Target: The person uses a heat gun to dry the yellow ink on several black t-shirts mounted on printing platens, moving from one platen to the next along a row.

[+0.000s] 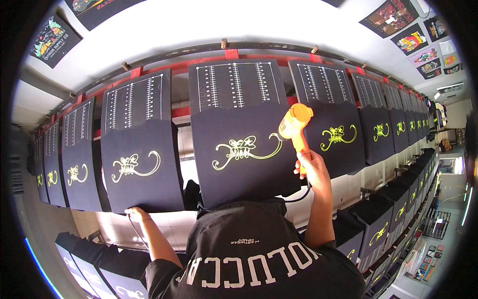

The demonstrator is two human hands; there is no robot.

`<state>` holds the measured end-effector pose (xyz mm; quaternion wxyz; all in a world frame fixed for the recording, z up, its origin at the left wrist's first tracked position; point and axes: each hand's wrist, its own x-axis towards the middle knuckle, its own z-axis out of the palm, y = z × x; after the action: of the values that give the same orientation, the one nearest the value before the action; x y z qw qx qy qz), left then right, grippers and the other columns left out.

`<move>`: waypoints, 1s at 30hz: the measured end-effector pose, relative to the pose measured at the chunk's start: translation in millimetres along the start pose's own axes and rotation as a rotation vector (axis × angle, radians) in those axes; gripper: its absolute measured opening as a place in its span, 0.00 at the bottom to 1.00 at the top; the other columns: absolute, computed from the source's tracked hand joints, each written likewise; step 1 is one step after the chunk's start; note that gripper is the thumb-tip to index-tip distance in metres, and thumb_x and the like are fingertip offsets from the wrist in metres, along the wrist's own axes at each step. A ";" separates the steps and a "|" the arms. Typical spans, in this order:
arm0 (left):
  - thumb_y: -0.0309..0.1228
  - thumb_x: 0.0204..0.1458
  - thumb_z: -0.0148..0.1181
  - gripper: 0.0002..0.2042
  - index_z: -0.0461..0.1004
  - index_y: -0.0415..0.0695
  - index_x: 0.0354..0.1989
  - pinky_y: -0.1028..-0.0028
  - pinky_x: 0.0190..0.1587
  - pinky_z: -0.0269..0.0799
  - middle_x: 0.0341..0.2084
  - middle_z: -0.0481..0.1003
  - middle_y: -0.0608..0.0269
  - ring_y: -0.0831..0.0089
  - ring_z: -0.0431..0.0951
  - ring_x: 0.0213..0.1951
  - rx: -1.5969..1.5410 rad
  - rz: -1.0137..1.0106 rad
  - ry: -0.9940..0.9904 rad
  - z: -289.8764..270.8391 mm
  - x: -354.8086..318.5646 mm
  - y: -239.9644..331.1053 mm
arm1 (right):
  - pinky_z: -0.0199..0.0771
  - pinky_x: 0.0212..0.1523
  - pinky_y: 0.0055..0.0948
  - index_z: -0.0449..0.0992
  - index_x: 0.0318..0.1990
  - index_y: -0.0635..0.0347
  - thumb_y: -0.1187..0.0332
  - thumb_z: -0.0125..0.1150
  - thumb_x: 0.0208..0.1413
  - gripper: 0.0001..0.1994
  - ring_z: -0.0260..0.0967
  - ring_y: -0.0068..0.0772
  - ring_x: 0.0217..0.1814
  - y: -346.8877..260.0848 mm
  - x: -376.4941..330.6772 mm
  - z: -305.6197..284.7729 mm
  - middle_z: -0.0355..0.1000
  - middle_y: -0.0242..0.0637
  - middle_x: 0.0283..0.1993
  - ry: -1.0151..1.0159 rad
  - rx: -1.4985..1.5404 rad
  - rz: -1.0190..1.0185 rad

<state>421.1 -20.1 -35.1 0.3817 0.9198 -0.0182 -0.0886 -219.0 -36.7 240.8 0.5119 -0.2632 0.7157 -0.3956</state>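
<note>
Black shirt fabric with white block lettering [249, 259] fills the lower middle of the view; both forearms rise from it.

Left hand [135, 214]: rests at the bottom edge of the black printing board left of centre [139, 169], fingers curled onto the dark garment stretched over it. Whether it pinches the cloth or only presses it, I cannot tell. A thin dark cord [137, 231] runs down beside the wrist.

Right hand [309, 167]: wrapped firmly around the grip of an orange plastic heat gun [295, 124], which is raised above the right side of the centre board [239, 149]. The nozzle appears to point left and down toward the tail of the yellow-green scrolled print [244, 149] on that board; the nozzle looks close to the cloth without touching.

Judgement on technique: pass the hot air evenly over the whole motif, tail to body, holding the nozzle off the fabric and never dwelling on one spot, since lingering could scorch the cloth or blister the ink.

Farther off: a long row of like boards [378, 132], each with the same print, curves away along a red rail [231, 54] to the right. Printed sample shirts [391, 17] hang on the white wall above.
</note>
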 end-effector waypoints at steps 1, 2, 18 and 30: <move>0.50 0.63 0.34 0.33 0.69 0.27 0.53 0.54 0.59 0.64 0.55 0.69 0.32 0.42 0.70 0.54 0.018 -0.004 -0.028 -0.6 -5.2 3.3 | 0.67 0.22 0.19 0.72 0.40 0.62 0.59 0.59 0.61 0.13 0.70 0.20 0.24 0.6 -2.0 -2.4 0.70 0.29 0.27 0.000 0.000 0.000; 0.51 0.63 0.34 0.34 0.66 0.25 0.55 0.55 0.60 0.64 0.56 0.67 0.30 0.42 0.70 0.55 -0.067 -0.050 -0.023 -1.7 -10.2 3.4 | 0.67 0.22 0.19 0.72 0.40 0.62 0.59 0.59 0.61 0.13 0.71 0.20 0.24 1.8 -3.2 -3.8 0.70 0.29 0.27 -0.006 -0.001 0.002; 0.57 0.61 0.40 0.39 0.65 0.23 0.57 0.60 0.61 0.63 0.57 0.68 0.35 0.47 0.72 0.57 -0.179 -0.106 -0.095 -12.1 -94.9 21.4 | 0.68 0.22 0.20 0.72 0.41 0.62 0.60 0.58 0.62 0.13 0.72 0.21 0.25 16.1 -37.7 -19.5 0.71 0.30 0.27 -0.133 -0.015 0.029; 0.55 0.62 0.39 0.38 0.63 0.24 0.59 0.63 0.62 0.63 0.58 0.68 0.41 0.53 0.71 0.57 -0.350 -0.120 -0.109 -7.6 -106.8 33.3 | 0.69 0.21 0.19 0.70 0.45 0.67 0.62 0.58 0.62 0.15 0.72 0.21 0.24 19.7 -43.0 -12.9 0.72 0.31 0.27 -0.313 -0.023 0.037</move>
<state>318.6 -27.6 9.6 0.5283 0.8327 0.0317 -0.1630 -216.1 11.5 248.9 0.6212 -0.3141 0.6365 -0.3322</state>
